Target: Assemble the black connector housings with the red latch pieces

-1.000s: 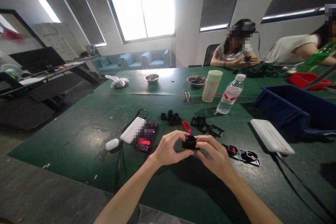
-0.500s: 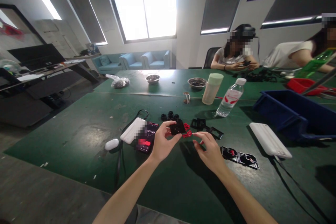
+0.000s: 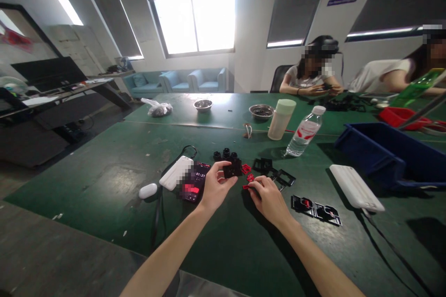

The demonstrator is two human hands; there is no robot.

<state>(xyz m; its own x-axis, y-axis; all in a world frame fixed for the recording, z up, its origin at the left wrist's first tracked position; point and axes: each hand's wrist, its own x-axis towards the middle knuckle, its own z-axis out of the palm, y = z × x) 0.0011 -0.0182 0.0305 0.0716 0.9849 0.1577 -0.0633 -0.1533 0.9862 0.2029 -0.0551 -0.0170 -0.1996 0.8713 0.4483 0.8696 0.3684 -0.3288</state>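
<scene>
Between thumb and fingers, my left hand (image 3: pixel 215 185) holds up a small black square plastic part (image 3: pixel 232 168). My right hand (image 3: pixel 268 195) is to its right, thumb and fingertips pinched on a small red plastic piece (image 3: pixel 245 187) just above the table. More red plastic pieces (image 3: pixel 246 169) lie between the two hands. Behind my left hand stand several round black parts (image 3: pixel 226 153). Black square frames (image 3: pixel 286 177) lie past my right hand, and two joined black frames with red inside (image 3: pixel 316 210) rest to its right.
Left of my hands are a phone (image 3: pixel 195 183), a white power bank (image 3: pixel 176 172) and a white earbud case (image 3: pixel 148 190). A water bottle (image 3: pixel 305 132), a green-lidded cup (image 3: pixel 281 120), another power bank (image 3: pixel 355 188) and a blue bin (image 3: pixel 393 158) stand to the right. Two people sit across.
My right hand has moved left and down, its open fingers closing on a small red piece. My left hand still holds the black part, shifted slightly left.
</scene>
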